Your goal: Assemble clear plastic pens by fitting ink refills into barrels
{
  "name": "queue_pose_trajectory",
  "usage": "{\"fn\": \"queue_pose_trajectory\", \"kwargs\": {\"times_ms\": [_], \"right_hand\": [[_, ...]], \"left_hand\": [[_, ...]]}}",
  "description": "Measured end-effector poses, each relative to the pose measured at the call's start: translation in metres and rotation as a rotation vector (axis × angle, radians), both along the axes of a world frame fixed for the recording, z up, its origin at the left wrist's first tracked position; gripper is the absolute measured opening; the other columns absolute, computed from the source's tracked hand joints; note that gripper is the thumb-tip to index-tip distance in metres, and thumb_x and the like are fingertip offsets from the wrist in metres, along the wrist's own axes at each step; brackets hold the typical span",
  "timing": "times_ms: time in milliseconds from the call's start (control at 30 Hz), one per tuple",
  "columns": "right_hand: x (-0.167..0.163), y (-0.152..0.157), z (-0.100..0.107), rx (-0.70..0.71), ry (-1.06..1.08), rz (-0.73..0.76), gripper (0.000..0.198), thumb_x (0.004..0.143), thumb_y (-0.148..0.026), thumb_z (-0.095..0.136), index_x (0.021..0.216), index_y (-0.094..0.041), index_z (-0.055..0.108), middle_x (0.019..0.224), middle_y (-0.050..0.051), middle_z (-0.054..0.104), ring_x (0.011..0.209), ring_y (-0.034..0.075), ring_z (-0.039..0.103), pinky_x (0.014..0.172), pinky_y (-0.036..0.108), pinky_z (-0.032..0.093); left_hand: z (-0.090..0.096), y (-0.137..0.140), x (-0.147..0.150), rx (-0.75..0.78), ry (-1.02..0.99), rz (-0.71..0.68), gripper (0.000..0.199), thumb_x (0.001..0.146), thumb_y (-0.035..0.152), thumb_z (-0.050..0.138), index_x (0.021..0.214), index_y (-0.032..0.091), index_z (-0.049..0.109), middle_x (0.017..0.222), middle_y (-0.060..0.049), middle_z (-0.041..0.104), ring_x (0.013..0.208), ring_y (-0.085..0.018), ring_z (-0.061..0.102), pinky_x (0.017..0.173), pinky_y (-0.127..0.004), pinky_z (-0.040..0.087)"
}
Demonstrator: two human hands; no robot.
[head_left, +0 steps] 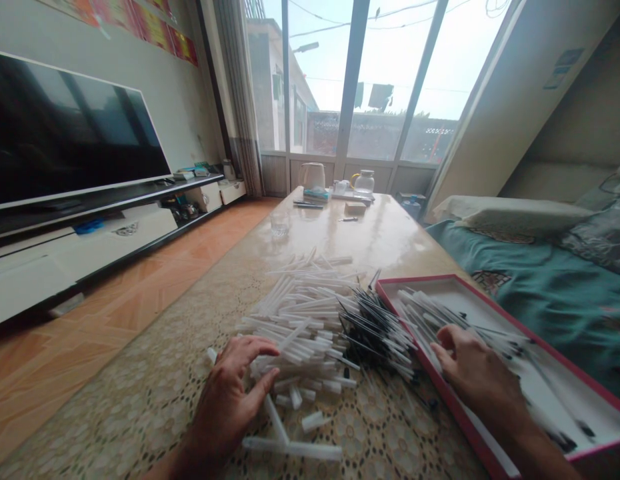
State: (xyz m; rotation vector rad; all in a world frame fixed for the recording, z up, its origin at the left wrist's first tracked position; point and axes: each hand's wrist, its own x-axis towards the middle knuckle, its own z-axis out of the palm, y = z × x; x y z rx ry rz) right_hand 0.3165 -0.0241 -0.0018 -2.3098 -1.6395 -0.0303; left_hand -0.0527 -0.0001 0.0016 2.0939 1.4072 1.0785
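My left hand (233, 393) is at the near left edge of a heap of white plastic tubes (300, 313). Its thumb and forefinger are apart, with the fingertips beside the tubes and nothing gripped between them. My right hand (477, 377) reaches over a shallow box with a red rim (520, 319), fingers curled down and thumb close to the forefinger. Whatever they hold, if anything, is hidden. Under and around that hand lie clear thin sticks with black ends (425, 310). Between heap and box sits a pile of black-tipped thin rods (373, 333).
A few loose white tubes (295, 448) lie at the table's near side. Farther along the patterned table (190, 340) stand a drinking glass (279, 225), a pitcher (313, 177) and a glass jar (364, 182). A bed or sofa with green cloth (545, 280) borders the right side.
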Motion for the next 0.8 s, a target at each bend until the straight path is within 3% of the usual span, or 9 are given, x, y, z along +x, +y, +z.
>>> {"fn": "queue_pose_trajectory", "kwargs": {"times_ms": [200,433,700,800], "right_hand": [[-0.005,-0.001,-0.002,-0.147,-0.078,-0.022,0.018,0.086,-0.038,0.044,0.074,-0.025,0.05,0.08,0.008,0.069,0.073,0.029,0.068,0.057,0.033,0.039],[-0.003,0.003,0.002,-0.292,0.001,-0.025,0.023,0.089,-0.038,0.041,0.073,-0.024,0.05,0.082,0.01,0.071,0.079,0.029,0.069,0.063,0.034,0.041],[0.001,0.002,-0.009,-0.209,0.013,0.002,0.021,0.088,-0.037,0.041,0.071,-0.025,0.045,0.069,0.007,0.067,0.069,0.027,0.067,0.059,0.034,0.043],[0.003,0.003,-0.011,-0.016,0.003,0.047,0.016,0.087,-0.032,0.04,0.082,-0.021,0.051,0.076,0.01,0.066,0.072,0.027,0.065,0.063,0.035,0.046]], "left_hand": [[-0.001,-0.001,-0.001,0.017,0.017,0.005,0.014,0.078,0.019,0.064,0.091,0.023,0.069,0.099,-0.007,0.069,0.102,-0.029,0.06,0.091,-0.041,0.045],[-0.004,0.0,-0.001,0.054,0.042,-0.016,0.012,0.081,0.021,0.06,0.091,0.023,0.067,0.098,-0.007,0.068,0.101,-0.029,0.06,0.09,-0.044,0.046],[-0.002,-0.004,0.001,0.135,0.035,-0.028,0.011,0.084,0.018,0.059,0.093,0.023,0.065,0.096,-0.005,0.068,0.098,-0.025,0.061,0.087,-0.039,0.048],[0.0,-0.005,0.001,0.181,0.019,-0.034,0.012,0.085,0.017,0.059,0.094,0.023,0.064,0.094,-0.004,0.068,0.096,-0.024,0.061,0.085,-0.037,0.048]]}}
